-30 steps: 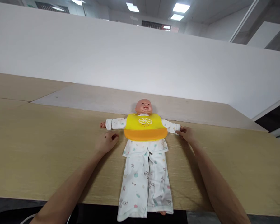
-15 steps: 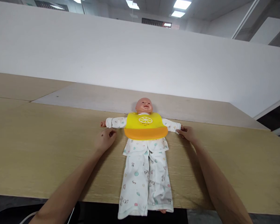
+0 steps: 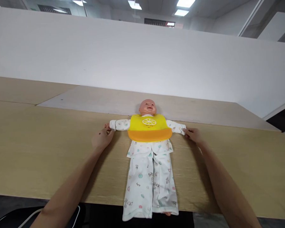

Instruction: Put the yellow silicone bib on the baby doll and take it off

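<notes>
A baby doll (image 3: 147, 107) lies on its back, arms stretched out to both sides. It wears a white patterned top (image 3: 139, 149), matching trousers (image 3: 140, 186) and a yellow bib (image 3: 148, 123) with an orange pocket (image 3: 149, 135). At the doll's arm on the left, my left hand (image 3: 102, 137) is closed with its fingertips on the sleeve cuff (image 3: 112, 125) and the doll's small hand. My right hand (image 3: 194, 135) pinches the opposite sleeve cuff (image 3: 182, 129). The doll's hand on that side is hidden behind my fingers.
The doll lies on a wooden table (image 3: 49, 152), its trouser legs hanging past the near edge. A pale grey board (image 3: 90, 98) runs along the back, below a white partition (image 3: 133, 57). A dark chair (image 3: 16, 215) with a white cord is at the lower left.
My left hand has moved up and left onto the doll's cuff; before, it was just below the arm. My right hand stays at the other cuff. The view has shifted slightly.
</notes>
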Demonstrator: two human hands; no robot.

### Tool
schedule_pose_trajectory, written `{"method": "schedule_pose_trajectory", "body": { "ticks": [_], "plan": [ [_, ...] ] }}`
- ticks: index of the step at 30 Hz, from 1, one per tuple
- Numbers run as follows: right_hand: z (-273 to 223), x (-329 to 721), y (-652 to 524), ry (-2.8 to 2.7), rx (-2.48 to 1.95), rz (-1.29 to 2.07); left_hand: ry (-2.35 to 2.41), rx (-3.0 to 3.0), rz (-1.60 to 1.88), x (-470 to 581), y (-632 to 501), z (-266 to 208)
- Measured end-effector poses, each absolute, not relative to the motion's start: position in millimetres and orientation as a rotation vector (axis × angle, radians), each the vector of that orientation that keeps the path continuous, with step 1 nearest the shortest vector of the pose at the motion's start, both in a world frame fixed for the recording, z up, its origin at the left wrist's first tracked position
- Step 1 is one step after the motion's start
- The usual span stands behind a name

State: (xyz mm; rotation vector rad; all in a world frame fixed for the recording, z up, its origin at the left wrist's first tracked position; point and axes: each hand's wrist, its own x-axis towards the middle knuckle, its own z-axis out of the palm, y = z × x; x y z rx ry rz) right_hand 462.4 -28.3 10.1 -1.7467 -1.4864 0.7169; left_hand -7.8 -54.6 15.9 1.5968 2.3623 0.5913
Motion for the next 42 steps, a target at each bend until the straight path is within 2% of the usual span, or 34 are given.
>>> {"method": "schedule_pose_trajectory", "body": {
  "ticks": [3,8,15,22,27,31,37,42],
  "plan": [
    [2.2,477.7,-25.0,-1.242,-1.793,0.68,2.363,1.587,0.625,-11.8,-54.5,18.6],
    [-4.1,484.4,-26.1,-1.054,-1.729,0.396,2.174,1.755,0.711,-10.0,-61.7,17.6],
    [0.4,427.9,-35.6,-1.19,-1.456,0.255,1.798,2.112,0.637,18.9,-77.6,2.8],
    [-4.5,378.5,-45.5,-1.452,-1.327,0.369,1.73,2.117,0.531,21.3,-81.6,9.7],
    [-8.5,379.4,-39.4,-1.361,-1.394,0.556,1.743,2.112,0.527,20.3,-80.8,10.2],
    [-8.6,380.5,-35.9,-1.462,-1.375,0.574,1.694,2.12,0.573,17.7,-78.5,7.1],
    [-2.4,376.9,-41.3,-1.503,-1.43,0.608,1.723,1.867,0.909,18.6,-71.6,16.4],
    [35.0,379.8,-22.6,-1.398,-1.403,0.572,1.706,1.481,1.377,27.6,-35.1,57.2]
  ]
}}
